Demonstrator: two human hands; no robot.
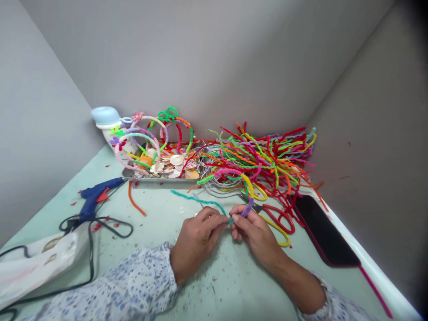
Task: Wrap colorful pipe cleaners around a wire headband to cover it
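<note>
The left hand (202, 236) pinches a teal fuzzy stem (200, 200) trailing past its knuckles, while the right hand (259, 234), just beside it, grips the purple end of a multicoloured band (249, 187) that arches away beyond both hands toward a heap of fuzzy stems (267, 154).

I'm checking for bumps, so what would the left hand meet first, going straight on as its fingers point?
Likely the right hand, whose fingers hold the multicoloured band just ahead of the left hand; the exact gap is hard to judge.
</note>
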